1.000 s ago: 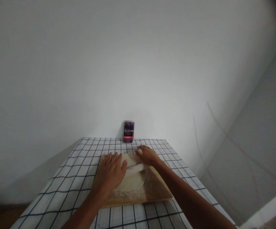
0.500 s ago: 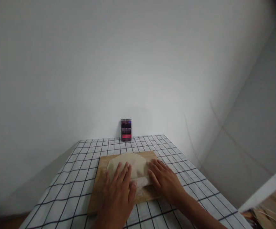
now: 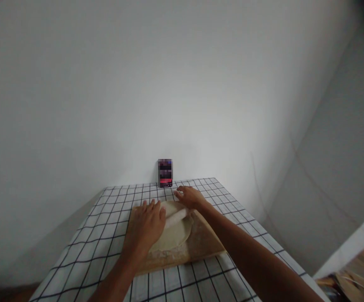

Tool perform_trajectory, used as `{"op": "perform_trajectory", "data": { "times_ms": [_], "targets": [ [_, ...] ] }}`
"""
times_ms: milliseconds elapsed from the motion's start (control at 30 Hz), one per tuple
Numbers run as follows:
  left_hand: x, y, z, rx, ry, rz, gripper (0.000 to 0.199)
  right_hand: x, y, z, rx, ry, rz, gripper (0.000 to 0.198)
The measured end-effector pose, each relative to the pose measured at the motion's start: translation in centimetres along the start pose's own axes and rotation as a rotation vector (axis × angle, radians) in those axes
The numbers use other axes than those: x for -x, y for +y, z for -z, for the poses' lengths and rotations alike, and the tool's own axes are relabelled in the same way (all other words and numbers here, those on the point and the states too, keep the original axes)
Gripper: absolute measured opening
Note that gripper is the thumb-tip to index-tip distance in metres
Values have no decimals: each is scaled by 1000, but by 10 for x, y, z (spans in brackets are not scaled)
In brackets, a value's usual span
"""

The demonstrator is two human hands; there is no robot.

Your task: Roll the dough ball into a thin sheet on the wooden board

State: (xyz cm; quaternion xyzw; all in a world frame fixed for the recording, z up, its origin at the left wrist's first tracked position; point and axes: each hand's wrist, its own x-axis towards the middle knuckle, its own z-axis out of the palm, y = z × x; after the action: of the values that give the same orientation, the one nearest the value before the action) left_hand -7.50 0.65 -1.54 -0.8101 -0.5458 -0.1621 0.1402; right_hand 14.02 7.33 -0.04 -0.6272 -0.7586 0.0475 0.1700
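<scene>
A flat, pale round of dough (image 3: 173, 238) lies on the wooden board (image 3: 205, 245). Across it runs a whitish rolling pin (image 3: 176, 218), tilted up toward the right. My left hand (image 3: 148, 222) lies over the pin's left end with its fingers stretched out forward. At the pin's right end, my right hand (image 3: 189, 197) is over the far side of the dough, its fingers extended and slightly bent. Neither hand is wrapped round the pin. Both hide its ends and part of the dough.
A white tablecloth (image 3: 106, 235) with a black grid covers the table. At its far edge a small dark upright object (image 3: 165, 173), blurred out, leans on the white wall (image 3: 182, 105). Brownish items (image 3: 351, 285) lie beyond the table at lower right.
Both hands and the rolling pin have moved forward over the dough, the right hand farther and leftward. The pin now slants, and the near part of the dough shows.
</scene>
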Motion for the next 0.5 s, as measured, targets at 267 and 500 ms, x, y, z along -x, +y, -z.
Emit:
{"op": "perform_trajectory", "data": {
  "times_ms": [267, 500],
  "targets": [
    [9, 25, 25, 64, -179, 119, 52, 27, 19, -8, 23, -116, 39, 49],
    [31, 41, 24, 91, -125, 97, 55, 81, 15, 0, 57, -49, 58, 47]
  ]
}}
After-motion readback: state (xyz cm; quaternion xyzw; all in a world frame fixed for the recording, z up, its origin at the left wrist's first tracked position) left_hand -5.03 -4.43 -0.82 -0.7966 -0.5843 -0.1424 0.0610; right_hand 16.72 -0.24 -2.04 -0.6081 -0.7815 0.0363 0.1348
